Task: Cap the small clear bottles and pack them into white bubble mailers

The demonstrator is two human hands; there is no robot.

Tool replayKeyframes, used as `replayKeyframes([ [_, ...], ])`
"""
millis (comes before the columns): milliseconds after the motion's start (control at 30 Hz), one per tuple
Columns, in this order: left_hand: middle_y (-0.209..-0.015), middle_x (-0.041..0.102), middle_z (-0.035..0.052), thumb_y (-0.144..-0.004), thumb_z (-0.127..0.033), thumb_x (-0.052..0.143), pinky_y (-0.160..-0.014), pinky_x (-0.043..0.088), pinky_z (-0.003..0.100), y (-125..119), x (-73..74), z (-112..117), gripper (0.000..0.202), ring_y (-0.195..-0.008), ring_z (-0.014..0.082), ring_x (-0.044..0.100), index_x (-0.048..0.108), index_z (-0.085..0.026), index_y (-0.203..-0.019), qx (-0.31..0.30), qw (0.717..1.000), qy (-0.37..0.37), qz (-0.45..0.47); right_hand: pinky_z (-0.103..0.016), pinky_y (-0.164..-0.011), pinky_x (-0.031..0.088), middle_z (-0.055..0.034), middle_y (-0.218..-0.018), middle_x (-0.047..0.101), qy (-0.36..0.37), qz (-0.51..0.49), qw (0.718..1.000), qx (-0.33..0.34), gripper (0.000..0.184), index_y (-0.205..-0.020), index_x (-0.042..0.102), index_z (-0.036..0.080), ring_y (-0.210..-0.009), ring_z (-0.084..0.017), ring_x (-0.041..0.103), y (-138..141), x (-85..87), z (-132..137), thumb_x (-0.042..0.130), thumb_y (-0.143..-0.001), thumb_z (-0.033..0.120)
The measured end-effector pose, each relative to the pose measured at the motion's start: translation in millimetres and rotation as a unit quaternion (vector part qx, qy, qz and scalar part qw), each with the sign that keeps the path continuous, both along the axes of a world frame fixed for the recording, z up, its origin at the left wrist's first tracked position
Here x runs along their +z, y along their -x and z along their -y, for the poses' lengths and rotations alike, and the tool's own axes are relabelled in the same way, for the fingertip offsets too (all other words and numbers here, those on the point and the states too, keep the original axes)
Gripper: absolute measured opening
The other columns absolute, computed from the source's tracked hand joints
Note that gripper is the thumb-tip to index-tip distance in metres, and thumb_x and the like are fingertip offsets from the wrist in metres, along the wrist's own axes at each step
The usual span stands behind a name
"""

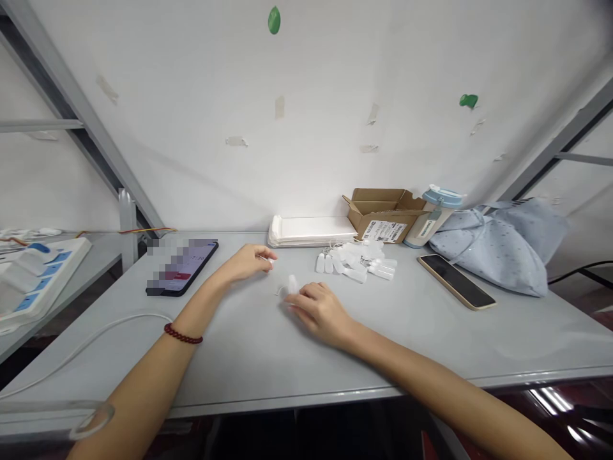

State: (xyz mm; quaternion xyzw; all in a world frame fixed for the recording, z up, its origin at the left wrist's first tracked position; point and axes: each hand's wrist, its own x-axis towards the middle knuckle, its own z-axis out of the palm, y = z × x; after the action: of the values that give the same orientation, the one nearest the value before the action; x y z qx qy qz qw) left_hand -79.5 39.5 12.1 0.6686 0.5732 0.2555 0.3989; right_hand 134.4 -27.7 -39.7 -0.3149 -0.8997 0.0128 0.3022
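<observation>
My left hand (pixel 249 262) rests on the grey table (pixel 249 358) with its fingers pinched on a small white piece at their tips. A dark red bead bracelet sits on that wrist. My right hand (pixel 318 310) lies a little nearer to me, fingers curled round a small translucent white bottle (pixel 292 285) that sticks up above them. Just beyond both hands lies a heap of several similar small white bottles (pixel 357 262), some with thin strings.
A phone with a lit screen (pixel 184 265) lies at the left, a dark phone (pixel 454 280) at the right. At the back are a stack of white trays (pixel 311 231), an open cardboard box (pixel 383 214), a tumbler (pixel 433 217) and a pale blue bag (pixel 498 246). A power strip (pixel 33 275) sits far left.
</observation>
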Motion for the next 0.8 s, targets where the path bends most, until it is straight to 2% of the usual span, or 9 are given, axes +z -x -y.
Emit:
replayKeyframes([
  [100,-0.068,0.058,-0.0008,-0.066,-0.025,0.056,-0.065,0.042,0.025,-7.5,0.7,5.1,0.023,-0.064,0.0124,0.055,0.060,-0.016,-0.086,-0.021,0.993,0.059,0.098,-0.027,-0.070,0.035,-0.0054,-0.079,0.061,0.044,-0.052,0.997,-0.019,0.021,-0.094,0.063,0.017,-0.073,-0.014,0.054,-8.9,8.9,-8.7,0.044,-0.091,0.026],
  [167,-0.059,0.051,-0.0036,-0.068,-0.028,0.056,-0.057,0.038,0.023,-14.8,0.5,8.9,0.017,-0.053,0.0099,0.048,0.059,-0.016,-0.081,-0.049,0.988,0.086,0.116,-0.026,-0.068,0.036,-0.0034,-0.075,0.061,0.082,-0.087,0.992,-0.046,0.019,-0.089,0.061,0.018,-0.068,-0.013,0.053,-16.2,15.0,-15.6,0.045,-0.090,0.027],
  [267,-0.053,0.046,-0.0046,-0.069,-0.039,0.058,-0.049,0.032,0.023,-26.5,-1.0,15.0,0.023,-0.046,0.0089,0.040,0.060,-0.016,-0.072,-0.091,0.992,0.080,0.037,-0.023,-0.060,0.035,0.0017,-0.062,0.055,0.145,-0.128,0.978,-0.071,0.015,-0.083,0.056,0.019,-0.055,-0.010,0.048,-25.2,20.9,-24.4,0.047,-0.088,0.030],
  [367,-0.057,0.054,-0.0007,-0.067,-0.044,0.060,-0.049,0.032,0.023,-37.9,-5.5,20.6,0.029,-0.051,0.0115,0.045,0.063,-0.015,-0.066,-0.112,0.991,0.014,-0.077,-0.021,-0.052,0.033,0.0043,-0.057,0.050,0.195,-0.151,0.966,-0.078,0.014,-0.082,0.052,0.019,-0.048,-0.009,0.043,-29.0,22.2,-28.0,0.047,-0.086,0.032],
  [467,-0.062,0.060,0.0018,-0.067,-0.038,0.057,-0.052,0.035,0.024,-46.7,-11.1,24.3,0.024,-0.057,0.0149,0.052,0.066,-0.015,-0.066,-0.119,0.980,-0.045,-0.151,-0.020,-0.049,0.031,0.0046,-0.058,0.050,0.219,-0.159,0.960,-0.076,0.011,-0.086,0.048,0.020,-0.050,-0.009,0.043,-28.1,21.2,-26.1,0.046,-0.085,0.031],
  [567,-0.064,0.063,0.0023,-0.069,-0.032,0.052,-0.055,0.037,0.024,-49.6,-11.9,24.5,0.023,-0.061,0.0164,0.055,0.066,-0.015,-0.067,-0.108,0.979,-0.070,-0.157,-0.020,-0.050,0.031,0.0052,-0.060,0.050,0.231,-0.156,0.958,-0.072,0.014,-0.093,0.046,0.020,-0.051,-0.010,0.044,-25.8,20.8,-21.8,0.047,-0.084,0.030],
  [733,-0.068,0.064,0.0019,-0.071,-0.038,0.051,-0.063,0.040,0.025,-46.1,-1.5,22.8,0.028,-0.071,0.0183,0.057,0.066,-0.015,-0.069,-0.019,0.990,-0.103,-0.092,-0.021,-0.053,0.034,0.0018,-0.070,0.059,0.258,-0.167,0.950,-0.048,0.025,-0.106,0.045,0.019,-0.056,-0.010,0.048,-23.3,21.3,-17.0,0.047,-0.085,0.031],
  [800,-0.066,0.062,0.0010,-0.071,-0.040,0.052,-0.061,0.040,0.025,-46.4,1.5,24.1,0.030,-0.068,0.0175,0.055,0.067,-0.015,-0.072,-0.010,0.992,-0.105,-0.068,-0.022,-0.054,0.035,0.0003,-0.073,0.061,0.261,-0.165,0.950,-0.044,0.030,-0.111,0.046,0.017,-0.059,-0.011,0.050,-22.5,20.9,-16.6,0.048,-0.085,0.031],
])
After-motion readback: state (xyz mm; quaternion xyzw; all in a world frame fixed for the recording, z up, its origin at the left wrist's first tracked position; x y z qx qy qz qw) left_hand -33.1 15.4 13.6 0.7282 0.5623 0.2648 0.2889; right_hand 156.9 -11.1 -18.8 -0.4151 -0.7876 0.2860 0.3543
